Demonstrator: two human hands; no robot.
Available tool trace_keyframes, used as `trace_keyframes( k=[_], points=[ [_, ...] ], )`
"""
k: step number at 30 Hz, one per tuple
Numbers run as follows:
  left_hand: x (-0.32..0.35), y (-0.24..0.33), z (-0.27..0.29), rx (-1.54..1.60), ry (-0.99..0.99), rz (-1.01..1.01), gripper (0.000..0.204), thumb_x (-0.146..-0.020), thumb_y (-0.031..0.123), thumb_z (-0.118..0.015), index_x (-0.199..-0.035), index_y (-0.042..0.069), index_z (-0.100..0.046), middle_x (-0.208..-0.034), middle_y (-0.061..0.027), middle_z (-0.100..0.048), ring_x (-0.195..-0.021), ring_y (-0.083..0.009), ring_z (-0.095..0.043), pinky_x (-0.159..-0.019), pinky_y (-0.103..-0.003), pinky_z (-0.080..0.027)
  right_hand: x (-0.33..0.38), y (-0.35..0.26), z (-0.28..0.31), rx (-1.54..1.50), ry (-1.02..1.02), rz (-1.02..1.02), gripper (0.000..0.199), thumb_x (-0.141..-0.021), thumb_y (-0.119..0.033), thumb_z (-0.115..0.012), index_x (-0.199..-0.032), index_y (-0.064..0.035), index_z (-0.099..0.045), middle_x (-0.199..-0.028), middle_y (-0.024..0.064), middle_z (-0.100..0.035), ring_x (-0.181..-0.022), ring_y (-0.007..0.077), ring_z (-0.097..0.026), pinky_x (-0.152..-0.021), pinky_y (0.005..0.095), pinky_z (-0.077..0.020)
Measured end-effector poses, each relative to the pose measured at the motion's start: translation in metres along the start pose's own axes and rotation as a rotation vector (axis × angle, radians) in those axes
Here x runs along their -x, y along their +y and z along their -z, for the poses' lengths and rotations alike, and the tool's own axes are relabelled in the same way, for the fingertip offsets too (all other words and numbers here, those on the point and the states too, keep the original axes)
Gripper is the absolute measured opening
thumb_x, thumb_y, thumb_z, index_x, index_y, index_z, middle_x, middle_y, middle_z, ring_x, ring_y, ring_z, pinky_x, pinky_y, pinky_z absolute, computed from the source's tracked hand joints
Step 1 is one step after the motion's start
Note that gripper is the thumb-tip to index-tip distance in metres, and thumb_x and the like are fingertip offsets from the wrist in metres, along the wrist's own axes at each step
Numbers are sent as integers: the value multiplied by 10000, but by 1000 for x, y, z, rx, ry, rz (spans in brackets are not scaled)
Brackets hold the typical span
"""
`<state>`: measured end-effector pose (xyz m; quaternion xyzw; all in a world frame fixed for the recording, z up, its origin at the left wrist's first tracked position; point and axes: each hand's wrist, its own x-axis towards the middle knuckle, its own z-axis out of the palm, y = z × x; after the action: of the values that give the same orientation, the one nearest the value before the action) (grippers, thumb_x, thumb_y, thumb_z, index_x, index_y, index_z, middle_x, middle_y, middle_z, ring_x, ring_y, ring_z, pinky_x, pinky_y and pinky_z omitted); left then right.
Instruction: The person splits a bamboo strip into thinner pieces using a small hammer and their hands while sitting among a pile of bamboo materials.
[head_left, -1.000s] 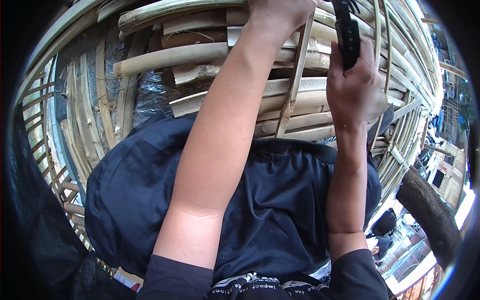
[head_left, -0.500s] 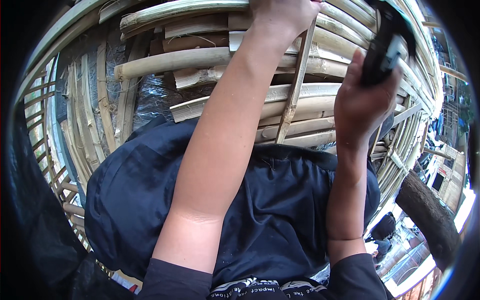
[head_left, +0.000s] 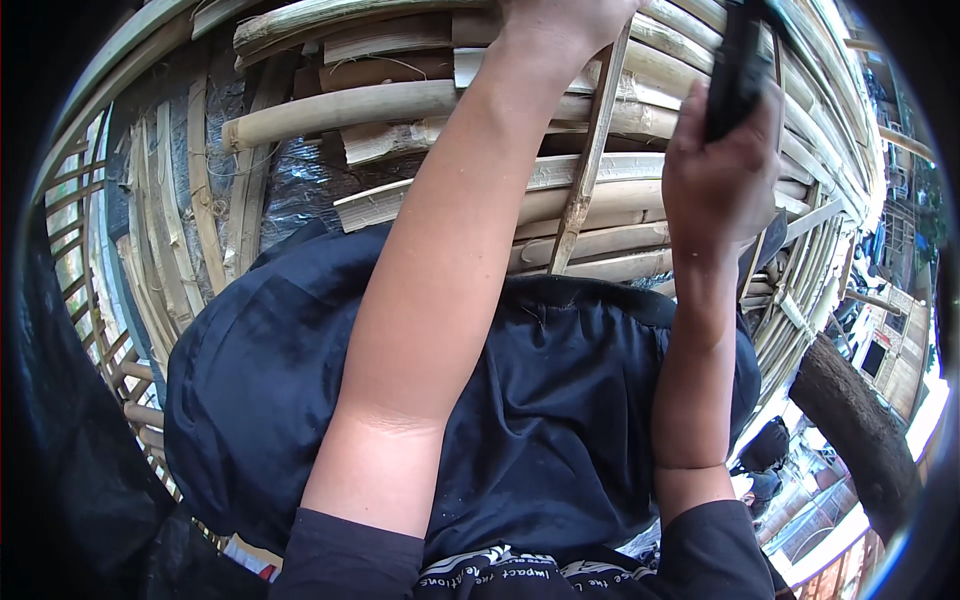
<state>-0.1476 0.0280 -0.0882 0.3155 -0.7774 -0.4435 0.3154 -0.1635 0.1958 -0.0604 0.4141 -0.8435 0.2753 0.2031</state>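
Observation:
My left hand point(head_left: 570, 22) reaches up to the top edge of the head view, beside the upper end of a narrow upright bamboo strip point(head_left: 588, 165). Its fingers are cut off by the edge, so whether it grips the strip is hidden. My right hand point(head_left: 722, 165), raised on the right, is wrapped round the handle of a black tool point(head_left: 738, 85) with a teal edge. Blur and the frame's edge hide the tool's exact kind. Long split bamboo slats point(head_left: 345, 108) run crosswise behind both hands, and the strip crosses over them.
Thin upright bamboo pieces point(head_left: 205, 190) stand against shiny dark sheeting at the left. Dark cloth point(head_left: 560, 390) covers my lap. At the right are curved bamboo slats, a thick brown log point(head_left: 855, 430) and a person point(head_left: 765, 455) farther down.
My right hand has shifted slightly up and left with the black tool, which has turned more upright. My left hand stays nearly in place.

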Motion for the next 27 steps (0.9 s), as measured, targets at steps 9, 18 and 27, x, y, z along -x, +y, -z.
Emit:
trace_keyframes(
  k=[9,18,27],
  points=[
    [0,-6,-2,30,-80,74,75,-843,139,-780,-769,137,-792,-825,-83,-779,-778,-234,-747,-792,-374,-612,5,0,2,37,-158,-16,212,-971,-128,-656,-1068,-4,-513,-818,257,-667,-780,506,-663,-654,539,-497],
    [1,1,0,-51,-32,-1,134,-800,252,-859,-828,131,-808,-893,-117,-779,-886,-270,-748,-862,-405,-600,5,6,-12,-105,301,136,257,-984,-231,-707,-1063,-15,-593,-766,155,-669,-616,299,-683,-591,416,-520],
    [12,-2,5,-34,-9,-23,86,-799,208,-826,-822,126,-814,-893,-131,-779,-852,-305,-753,-852,-422,-606,8,11,-5,104,-149,80,282,-979,-212,-715,-1102,-7,-565,-755,138,-665,-623,253,-685,-598,386,-531]
  ],
)
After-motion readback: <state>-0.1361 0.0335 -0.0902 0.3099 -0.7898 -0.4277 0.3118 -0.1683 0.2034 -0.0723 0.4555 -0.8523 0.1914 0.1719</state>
